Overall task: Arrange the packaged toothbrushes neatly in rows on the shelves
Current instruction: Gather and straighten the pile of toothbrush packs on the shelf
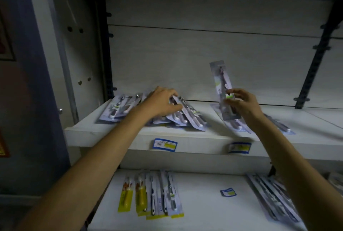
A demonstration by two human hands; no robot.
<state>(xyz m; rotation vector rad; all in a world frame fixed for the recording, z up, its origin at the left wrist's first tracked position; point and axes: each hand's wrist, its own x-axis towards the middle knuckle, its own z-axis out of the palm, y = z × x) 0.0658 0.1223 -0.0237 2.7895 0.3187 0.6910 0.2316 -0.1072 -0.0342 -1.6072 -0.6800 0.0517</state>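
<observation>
Toothbrush packs spread over two shelves: a loose heap [178,117] at the left of the upper shelf [130,139], a few flat at its right [239,125], more in rows on the lower shelf [204,203]. Left hand [159,101] laid on the heap, fingers curled down over the top pack. Right hand [243,103] pinching one pack [221,84] upright by its lower half, thumb in front. Probably light, thin card with a slick plastic blister, bendy; best gripped by the card edges, low on the stiff part
</observation>
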